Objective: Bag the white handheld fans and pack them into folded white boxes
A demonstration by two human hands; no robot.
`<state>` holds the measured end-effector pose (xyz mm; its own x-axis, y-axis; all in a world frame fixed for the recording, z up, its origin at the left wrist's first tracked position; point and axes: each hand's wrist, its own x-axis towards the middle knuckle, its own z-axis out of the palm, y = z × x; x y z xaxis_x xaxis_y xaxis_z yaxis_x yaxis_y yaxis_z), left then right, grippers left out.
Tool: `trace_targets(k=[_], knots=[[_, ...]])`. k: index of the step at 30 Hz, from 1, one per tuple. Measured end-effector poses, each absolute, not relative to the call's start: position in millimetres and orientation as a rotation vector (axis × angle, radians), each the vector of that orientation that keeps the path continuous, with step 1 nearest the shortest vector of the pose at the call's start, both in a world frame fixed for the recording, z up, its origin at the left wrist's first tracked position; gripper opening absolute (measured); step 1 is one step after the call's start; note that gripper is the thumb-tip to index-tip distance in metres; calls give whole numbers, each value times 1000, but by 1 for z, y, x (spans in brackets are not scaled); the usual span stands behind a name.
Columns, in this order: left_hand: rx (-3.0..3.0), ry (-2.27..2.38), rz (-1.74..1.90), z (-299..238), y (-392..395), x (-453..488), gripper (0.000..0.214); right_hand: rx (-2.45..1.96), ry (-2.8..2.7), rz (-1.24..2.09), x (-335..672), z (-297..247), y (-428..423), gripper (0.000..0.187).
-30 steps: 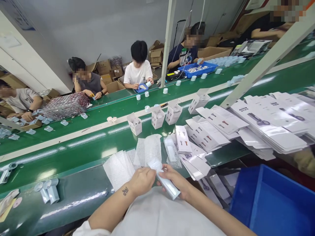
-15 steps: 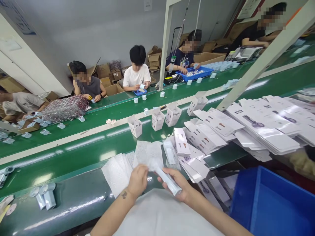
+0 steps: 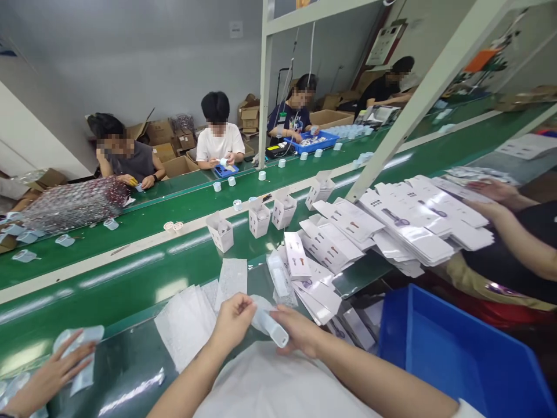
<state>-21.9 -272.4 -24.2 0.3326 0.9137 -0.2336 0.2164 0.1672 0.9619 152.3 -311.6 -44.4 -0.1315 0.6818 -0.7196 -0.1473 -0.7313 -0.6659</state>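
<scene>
A pale-blue handheld fan [image 3: 273, 328], or a device shaped like one, is between my hands, its handle end pointing toward me and down to the right. My left hand [image 3: 235, 320] is closed, pinching at the edge of its round head; whether thin wrap covers that head I cannot tell. Around the handle, the fingers of my right hand [image 3: 298, 331] are closed, partly hidden behind it. White bubble-wrap pouches [image 3: 185, 325] lie left of my hands. Just beyond my right hand lies a wrapped pale-blue piece [image 3: 278, 273], beside a printed white box [image 3: 297, 255].
Flattened printed boxes [image 3: 407, 217] are stacked on the right, above a blue bin [image 3: 461, 354]. Several open boxes [image 3: 260, 219] stand on the green belt. At lower left a co-worker's hand [image 3: 65, 366] rests over pale-blue pieces. Another person's arms reach in at right; several people sit across.
The view has swung right. The fan's handle has turned and its round head shows more. A co-worker's hand has come in at lower left, and another person's arms at right.
</scene>
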Motion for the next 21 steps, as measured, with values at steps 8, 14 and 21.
trace_targets(k=[8,14,21], knots=[[1524,1118,817,0,-271,-38,39,-1308,-1061,1818,181,1,-296,12],[1532,1195,522,-40,-268,-11,34,-1659,-1389,1588,211,-29,-235,19],[1231,1401,779,-42,-256,0,44,-2352,-1298,985,279,-79,-104,75]])
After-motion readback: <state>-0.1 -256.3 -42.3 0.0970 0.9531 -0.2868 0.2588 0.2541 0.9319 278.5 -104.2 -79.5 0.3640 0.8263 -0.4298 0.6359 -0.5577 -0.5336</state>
